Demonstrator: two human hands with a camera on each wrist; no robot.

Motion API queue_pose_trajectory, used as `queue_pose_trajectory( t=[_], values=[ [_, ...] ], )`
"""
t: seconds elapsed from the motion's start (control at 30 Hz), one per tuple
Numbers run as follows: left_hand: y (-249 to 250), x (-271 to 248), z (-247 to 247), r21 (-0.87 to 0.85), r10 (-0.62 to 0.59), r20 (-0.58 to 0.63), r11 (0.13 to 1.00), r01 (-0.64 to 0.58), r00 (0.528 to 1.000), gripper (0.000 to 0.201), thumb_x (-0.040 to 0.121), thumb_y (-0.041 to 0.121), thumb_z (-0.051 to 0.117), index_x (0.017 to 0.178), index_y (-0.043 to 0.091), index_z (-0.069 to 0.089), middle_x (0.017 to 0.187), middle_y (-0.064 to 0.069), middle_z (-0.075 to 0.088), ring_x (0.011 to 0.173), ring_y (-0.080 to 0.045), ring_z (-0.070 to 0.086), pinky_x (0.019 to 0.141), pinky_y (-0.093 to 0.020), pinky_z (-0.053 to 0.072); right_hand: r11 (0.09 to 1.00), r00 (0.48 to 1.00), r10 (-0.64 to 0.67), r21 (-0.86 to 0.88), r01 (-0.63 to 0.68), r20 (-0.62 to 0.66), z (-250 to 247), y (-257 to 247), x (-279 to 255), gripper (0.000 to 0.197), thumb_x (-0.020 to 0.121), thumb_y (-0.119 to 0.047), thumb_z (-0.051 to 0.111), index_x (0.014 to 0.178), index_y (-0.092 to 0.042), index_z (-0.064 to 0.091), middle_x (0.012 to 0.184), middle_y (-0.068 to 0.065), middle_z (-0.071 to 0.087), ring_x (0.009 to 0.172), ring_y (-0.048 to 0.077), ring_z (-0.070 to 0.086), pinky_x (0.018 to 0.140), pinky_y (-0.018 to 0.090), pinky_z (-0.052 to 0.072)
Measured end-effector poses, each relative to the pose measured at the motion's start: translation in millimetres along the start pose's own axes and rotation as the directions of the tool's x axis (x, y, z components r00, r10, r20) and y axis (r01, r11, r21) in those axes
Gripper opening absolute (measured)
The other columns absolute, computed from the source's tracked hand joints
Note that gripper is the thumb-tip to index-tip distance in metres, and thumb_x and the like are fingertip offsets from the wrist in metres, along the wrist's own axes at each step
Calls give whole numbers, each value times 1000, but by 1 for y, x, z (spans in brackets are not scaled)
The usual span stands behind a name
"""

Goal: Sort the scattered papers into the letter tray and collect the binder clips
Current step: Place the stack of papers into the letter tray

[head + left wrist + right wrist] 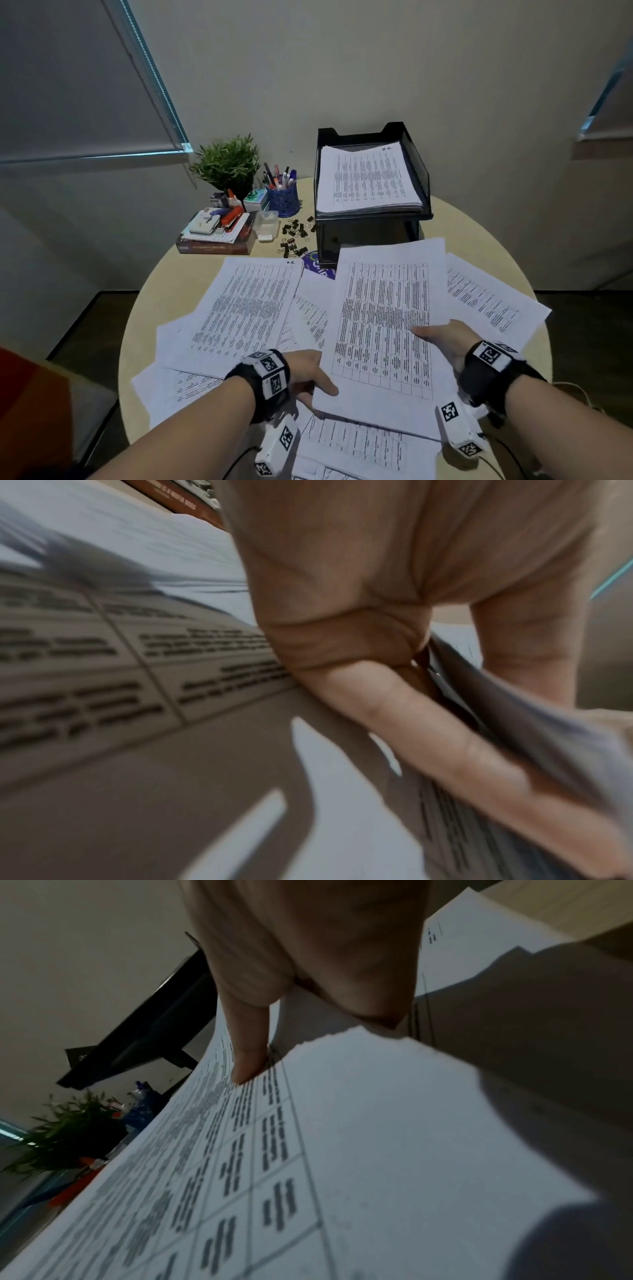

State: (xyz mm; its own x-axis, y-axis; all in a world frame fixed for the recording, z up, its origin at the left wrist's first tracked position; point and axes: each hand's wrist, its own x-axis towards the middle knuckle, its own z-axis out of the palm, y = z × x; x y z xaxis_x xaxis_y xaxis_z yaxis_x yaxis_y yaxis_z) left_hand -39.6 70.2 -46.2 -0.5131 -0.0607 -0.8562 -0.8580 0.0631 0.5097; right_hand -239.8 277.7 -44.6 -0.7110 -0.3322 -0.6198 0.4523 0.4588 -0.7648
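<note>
Both hands hold a printed sheet lifted above the scattered papers on the round table. My left hand pinches its lower left edge, thumb on top. My right hand pinches its right edge, thumb pressed on the print. The black letter tray stands at the back, with a stack of papers in its top tier. Several black binder clips lie loose to the left of the tray.
A potted plant, a blue pen cup, a small clear box and a stack of books with a stapler crowd the back left. More sheets spread to the table's right edge.
</note>
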Motion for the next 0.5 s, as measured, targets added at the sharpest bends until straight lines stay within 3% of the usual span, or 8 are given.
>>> queue_pose_trajectory(
  t=[0.07,0.1,0.17,0.23,0.3,0.37,0.43,0.5],
  values=[
    [-2,1,-7,-63,41,31,997,-39,999,64,66,7,82,123,5,52,98,1,53,88,-32,52,73,-55,56,1000,998,-4,-22,5,57,-5,13,30,136,29,-49,95,140,3,36,145,17,42,133,33,39,109,46,29],
    [5,-11,-7,-90,62,35,994,-58,997,55,75,1,73,124,8,51,106,-2,57,93,-35,54,73,-54,57,1000,997,0,7,-1,72,-7,14,40,131,26,-48,95,135,4,44,140,16,48,130,32,44,109,47,31],
    [14,-22,-12,-151,119,31,982,-113,992,53,82,-7,59,131,11,47,128,-9,55,100,-40,59,69,-47,59,990,995,36,134,-48,92,-5,-4,34,89,51,-26,93,124,8,54,123,17,61,119,33,54,105,50,37],
    [20,-23,-22,-199,159,23,968,-151,987,53,85,-10,54,133,10,45,136,-13,50,100,-38,62,62,-39,59,978,991,38,200,-64,131,3,-33,10,33,80,3,68,111,11,59,101,19,66,94,34,64,87,43,51],
    [30,-25,-32,-209,148,-29,966,-151,989,54,86,-9,54,134,11,43,140,-14,45,93,-37,62,57,-34,58,970,987,-6,241,-33,160,3,-47,10,8,85,11,56,92,7,59,94,21,64,77,31,63,69,31,54],
    [45,-28,-41,-216,124,-90,966,-141,988,51,88,-8,53,134,12,43,139,-17,44,83,-35,62,52,-32,57,972,975,-9,232,-44,222,4,-50,22,27,68,8,72,85,0,53,94,23,56,80,33,57,74,30,50],
    [62,-29,-49,-247,125,-136,956,-156,983,46,89,-9,50,131,10,46,136,-17,48,92,-36,59,47,-29,56,988,957,38,134,-80,287,4,-50,31,58,44,0,86,84,-10,46,91,20,47,80,33,46,79,35,43],
    [80,-23,-55,-283,111,-194,945,-163,975,40,91,-8,49,127,9,49,133,-14,51,108,-40,57,45,-27,55,989,936,101,71,-132,338,8,-57,25,30,72,8,70,87,-7,50,97,21,57,77,39,55,69,38,55]
  ],
)
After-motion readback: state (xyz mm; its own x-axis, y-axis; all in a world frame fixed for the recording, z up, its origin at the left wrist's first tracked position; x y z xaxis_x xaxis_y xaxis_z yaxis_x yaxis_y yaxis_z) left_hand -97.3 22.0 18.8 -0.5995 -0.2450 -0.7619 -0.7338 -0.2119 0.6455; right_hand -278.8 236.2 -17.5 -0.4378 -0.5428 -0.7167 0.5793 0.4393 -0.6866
